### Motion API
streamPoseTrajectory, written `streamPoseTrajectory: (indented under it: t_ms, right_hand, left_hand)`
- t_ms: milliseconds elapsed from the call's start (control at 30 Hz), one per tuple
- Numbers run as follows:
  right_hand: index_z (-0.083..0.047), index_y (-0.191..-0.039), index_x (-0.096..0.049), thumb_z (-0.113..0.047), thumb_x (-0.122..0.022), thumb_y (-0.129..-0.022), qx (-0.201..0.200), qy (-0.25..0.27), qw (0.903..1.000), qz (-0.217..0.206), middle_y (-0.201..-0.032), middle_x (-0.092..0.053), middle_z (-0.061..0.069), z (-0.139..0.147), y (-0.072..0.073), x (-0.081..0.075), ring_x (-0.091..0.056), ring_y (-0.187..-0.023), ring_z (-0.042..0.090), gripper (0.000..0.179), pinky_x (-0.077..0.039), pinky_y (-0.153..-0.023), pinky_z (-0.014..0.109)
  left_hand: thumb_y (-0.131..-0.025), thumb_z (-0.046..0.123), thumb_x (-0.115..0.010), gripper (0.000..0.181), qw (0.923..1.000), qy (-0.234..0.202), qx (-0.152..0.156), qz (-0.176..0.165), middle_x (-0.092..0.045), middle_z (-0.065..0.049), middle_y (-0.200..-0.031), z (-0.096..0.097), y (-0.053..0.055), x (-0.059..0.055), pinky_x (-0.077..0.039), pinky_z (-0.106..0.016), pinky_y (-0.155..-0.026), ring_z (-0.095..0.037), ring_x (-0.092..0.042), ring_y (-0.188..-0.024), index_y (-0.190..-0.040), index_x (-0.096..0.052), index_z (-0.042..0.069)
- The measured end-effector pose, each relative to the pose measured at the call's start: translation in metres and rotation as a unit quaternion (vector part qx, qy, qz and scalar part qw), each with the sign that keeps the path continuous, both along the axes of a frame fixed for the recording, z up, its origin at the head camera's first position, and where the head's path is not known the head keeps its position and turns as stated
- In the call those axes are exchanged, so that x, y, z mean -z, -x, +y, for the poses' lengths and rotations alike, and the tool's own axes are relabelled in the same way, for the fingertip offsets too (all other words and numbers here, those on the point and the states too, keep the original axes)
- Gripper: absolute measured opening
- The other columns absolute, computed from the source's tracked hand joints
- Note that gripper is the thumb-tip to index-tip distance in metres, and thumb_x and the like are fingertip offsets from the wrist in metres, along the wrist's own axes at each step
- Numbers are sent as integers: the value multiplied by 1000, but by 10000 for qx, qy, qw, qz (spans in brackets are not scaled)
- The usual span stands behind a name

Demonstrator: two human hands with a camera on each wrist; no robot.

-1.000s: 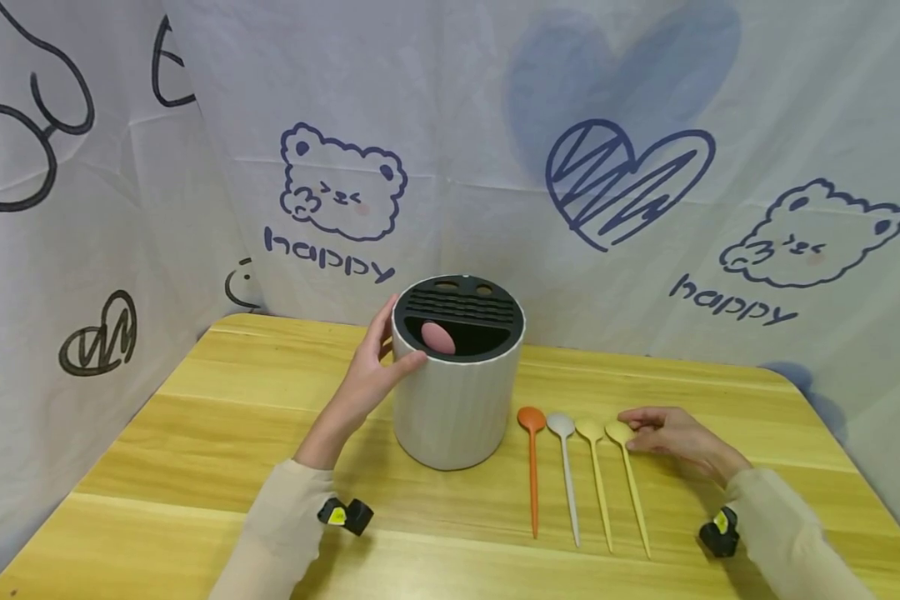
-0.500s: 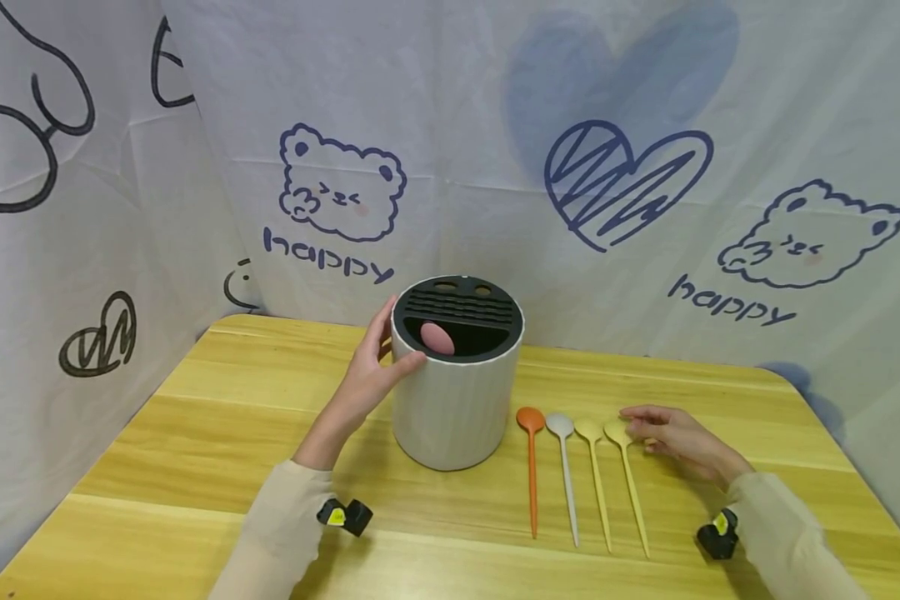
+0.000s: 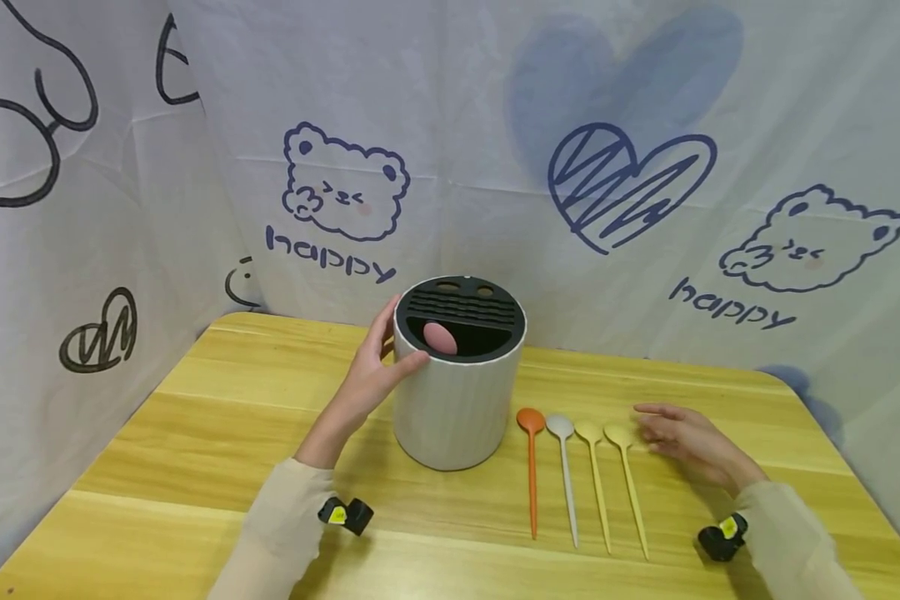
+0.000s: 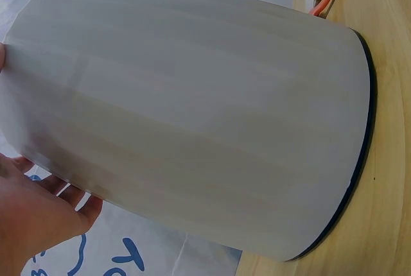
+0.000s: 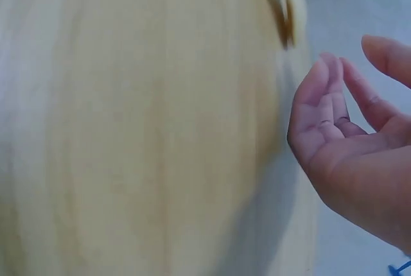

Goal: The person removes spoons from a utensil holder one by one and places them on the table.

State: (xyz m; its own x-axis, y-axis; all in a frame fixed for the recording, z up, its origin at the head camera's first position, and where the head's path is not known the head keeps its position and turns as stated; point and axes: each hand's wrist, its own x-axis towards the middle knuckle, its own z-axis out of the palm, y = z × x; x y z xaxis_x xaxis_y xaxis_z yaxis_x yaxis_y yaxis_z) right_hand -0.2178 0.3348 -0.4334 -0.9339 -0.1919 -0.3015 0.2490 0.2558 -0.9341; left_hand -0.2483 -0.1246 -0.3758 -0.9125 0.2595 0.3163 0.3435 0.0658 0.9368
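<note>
My left hand (image 3: 373, 368) holds the side of a pale utensil holder (image 3: 453, 417), its thumb on the front near the rim and its fingers around the left. The black slotted lid (image 3: 461, 310) has a pink oval piece (image 3: 440, 337) showing in its wide opening. In the left wrist view, fingers (image 4: 90, 208) touch the holder's wall. To the right lie an orange spoon (image 3: 531, 467), a white spoon (image 3: 567, 475) and two yellow spoons, the left one (image 3: 598, 483) and the right one (image 3: 632, 487). Right of them, my right hand (image 3: 690, 442) holds nothing, its fingers loosely bent.
A wooden table (image 3: 195, 450) bears everything. Behind it hangs a white cloth (image 3: 472, 208) printed with bears and hearts, close to the table's back edge. A similar cloth stands along the left.
The right hand has drawn back to the right, away from the head of the right yellow spoon, which lies on the table. The left hand and the holder have stayed in place.
</note>
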Motion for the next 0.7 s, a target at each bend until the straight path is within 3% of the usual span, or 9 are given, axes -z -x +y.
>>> streamPoseTrajectory:
  t_ms: [133,267,433,700]
  right_hand:
    - [11,-145,-29,-21,-51,-101,-13,-414,9989,203,-129,-52,20,-6,-3,-12,-58,-103,16,58,-52,-84,30]
    - [8,-145,-31,-28,-51,-102,-243,-828,9948,542,-141,-40,29,-23,-8,-28,-54,-115,30,60,-49,-91,36]
    - [7,-143,-38,-30,-52,-101,-372,-1179,9873,1002,-139,-44,28,-58,-17,-54,-52,-116,36,57,-50,-91,39]
    - [1,-140,-46,-23,-55,-100,-311,-1517,9682,1966,-133,-53,20,-105,-27,-90,-55,-115,33,47,-52,-84,28]
  left_hand:
    - [-75,68,-68,109,10000,-31,34,25,-23,-6,-158,1,1,1,-23,-51,-112,-26,-24,-140,-156,-17,16]
    - [-76,67,-68,109,10000,-49,51,41,-22,-7,-158,1,0,2,-23,-51,-113,-27,-24,-141,-156,-17,15]
    - [-75,69,-68,110,10000,-29,24,53,-22,-7,-158,0,0,1,-23,-51,-112,-27,-24,-140,-156,-17,16]
    - [-76,67,-68,107,10000,41,-8,21,-22,-5,-158,0,2,1,-23,-50,-113,-26,-24,-141,-156,-17,17]
